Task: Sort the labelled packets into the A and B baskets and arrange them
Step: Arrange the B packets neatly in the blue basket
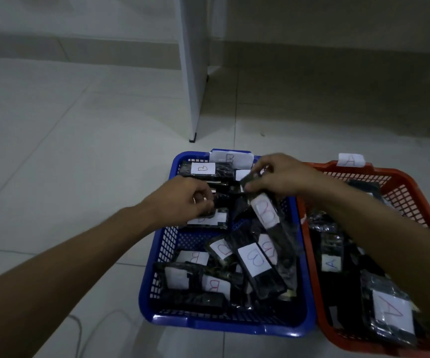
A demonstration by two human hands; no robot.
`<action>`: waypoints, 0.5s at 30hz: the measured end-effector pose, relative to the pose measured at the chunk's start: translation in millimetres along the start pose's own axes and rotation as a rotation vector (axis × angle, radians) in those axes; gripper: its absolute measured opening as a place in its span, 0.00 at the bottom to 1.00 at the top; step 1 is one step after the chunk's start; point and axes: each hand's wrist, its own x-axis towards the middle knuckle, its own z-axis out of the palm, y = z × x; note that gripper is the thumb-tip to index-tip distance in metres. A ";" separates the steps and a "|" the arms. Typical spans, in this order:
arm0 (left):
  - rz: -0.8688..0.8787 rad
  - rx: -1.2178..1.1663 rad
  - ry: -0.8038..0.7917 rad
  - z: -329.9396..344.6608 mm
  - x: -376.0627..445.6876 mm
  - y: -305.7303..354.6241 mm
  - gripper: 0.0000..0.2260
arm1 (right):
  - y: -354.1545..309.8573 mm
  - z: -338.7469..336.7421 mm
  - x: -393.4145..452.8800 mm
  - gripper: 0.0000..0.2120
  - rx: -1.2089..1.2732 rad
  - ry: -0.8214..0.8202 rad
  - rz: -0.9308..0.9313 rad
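While both hands work over the blue basket (157,257), the relation that matters is how the long packet (266,215) lies from the right hand (281,177): the hand pinches its far end w/ curled fingers, and the packet runs from there back toward the person, long axis slanting near-to-far and a bit leftward at the top, its B label facing up. It sits tilted, far end lifted, near end resting on or just above the other B packets (254,259) heaped in the basket's near half; can't tell which. The left hand (190,197) is curled round a smaller dark packet (208,218) at the basket's left-middle, just beside the rim, so it's occupied and further from the long one. The right hand is thus the nearer and the only one on it. My read: sorting looks mostly done, w/ A packets (332,263) already in the red basket (402,182) touching the blue one's right side; what's left is arranging. Laying the long packet flat prob. means swinging its far end to line up w/ the neat B-labelled one (206,168) at the back, approx. crosswise.
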 end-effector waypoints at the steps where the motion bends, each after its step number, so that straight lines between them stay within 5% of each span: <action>1: -0.028 -0.036 0.048 -4.8 -3.8 -1.6 0.05 | -5.7 -4.9 0.9 0.12 0.112 0.061 -0.007; 6: -0.156 -0.165 0.208 -24.6 -19.4 -16.3 0.06 | -19.6 3.6 6.3 0.12 0.511 0.207 0.019; 10: -0.166 -0.170 0.218 -23.5 -28.3 -25.8 0.06 | -14.5 29.4 5.3 0.08 0.731 0.141 0.098; 13: -0.097 -0.058 0.122 -20.5 -31.0 -28.5 0.15 | -6.0 53.5 3.7 0.05 0.629 -0.002 0.125; 15: -0.019 0.031 0.039 -15.5 -31.3 -28.5 0.22 | 1.6 62.9 4.7 0.04 0.328 -0.054 0.072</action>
